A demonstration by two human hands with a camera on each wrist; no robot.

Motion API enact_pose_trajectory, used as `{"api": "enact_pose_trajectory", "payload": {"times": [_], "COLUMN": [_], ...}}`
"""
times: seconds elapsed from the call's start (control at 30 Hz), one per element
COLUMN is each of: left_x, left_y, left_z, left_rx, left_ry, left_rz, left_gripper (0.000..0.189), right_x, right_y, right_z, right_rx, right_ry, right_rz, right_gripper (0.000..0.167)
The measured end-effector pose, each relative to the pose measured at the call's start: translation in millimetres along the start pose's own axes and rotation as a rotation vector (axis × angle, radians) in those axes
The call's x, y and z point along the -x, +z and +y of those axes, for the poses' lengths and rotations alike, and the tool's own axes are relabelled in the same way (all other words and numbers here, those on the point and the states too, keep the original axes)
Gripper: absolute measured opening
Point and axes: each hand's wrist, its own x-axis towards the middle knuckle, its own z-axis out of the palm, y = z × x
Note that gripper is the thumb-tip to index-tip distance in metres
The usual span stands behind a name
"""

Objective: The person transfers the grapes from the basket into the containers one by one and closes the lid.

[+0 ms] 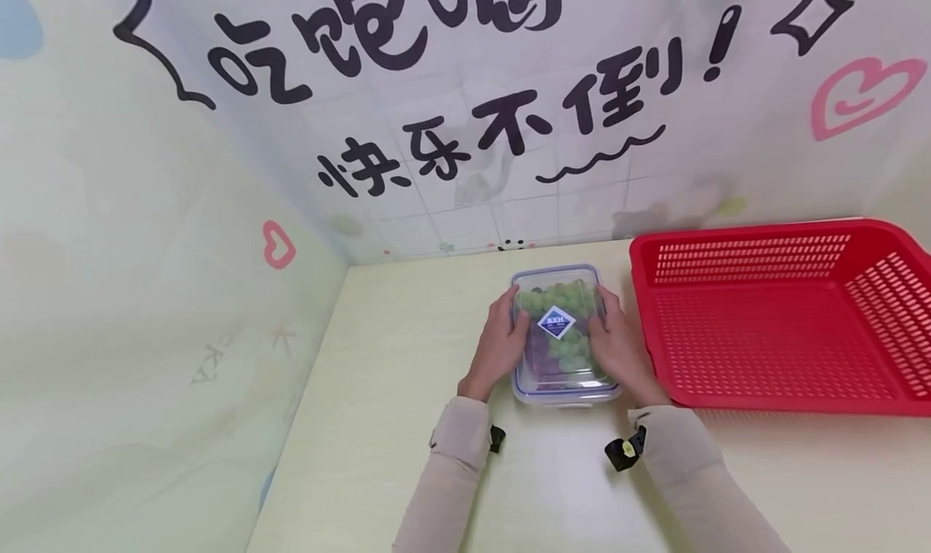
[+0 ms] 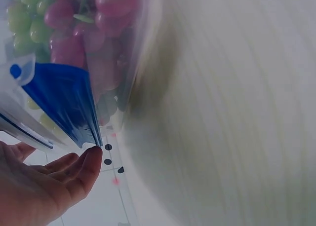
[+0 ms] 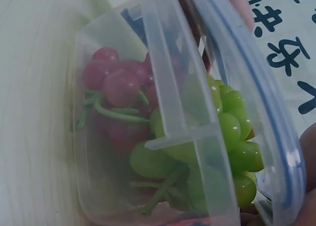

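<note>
A clear plastic food container (image 3: 103,191) rests on the table with red grapes (image 3: 122,88) and green grapes (image 3: 239,154) inside. Its clear lid (image 1: 545,280), edged in blue and bearing a diamond sticker (image 1: 556,322), sits tilted over the top, a gap showing in the right wrist view. My left hand (image 1: 500,339) holds the lid's left side, thumb on top; in the left wrist view its fingertips are right at a blue side clip (image 2: 69,95), which hangs outward. On the other side, my right hand (image 1: 617,343) grips the lid's edge, thumb also on top.
A red plastic basket (image 1: 771,351) stands on the table (image 1: 393,375) close beside my right hand. Behind the table is a wall covering (image 1: 436,205) with black lettering, and another pale covering (image 1: 145,294) runs along the left.
</note>
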Motion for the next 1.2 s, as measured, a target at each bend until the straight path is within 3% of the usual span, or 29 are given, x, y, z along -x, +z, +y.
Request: {"api": "enact_pose_trajectory", "payload": {"times": [0.23,0.6,0.9,1.2], "left_x": [2.7,3.7,-2.6,-8.9], "left_y": [6.9,13.0,12.0,9.5], "left_z": [-4.1,-13.0,-11.4,-16.6], "left_rx": [0.017,0.032,0.096,0.091], "left_ry": [-0.031,-0.059,-0.112,-0.064], "left_rz": [-0.009,-0.009,-0.019,-0.047], "left_gripper": [0.053,0.052,0.052,0.054], "right_x": [-3.2,-9.3,-16.6,-21.2], "right_y": [5,9,11,15], "right_z": [15,28,31,31], "right_rx": [0.008,-0.052,-0.126,-0.180], "right_ry": [-0.010,0.029,0.022,0.059], "right_rz": [0.059,0.005,0.023,0.037], "right_gripper": [0.051,0.051,0.049,0.055]}}
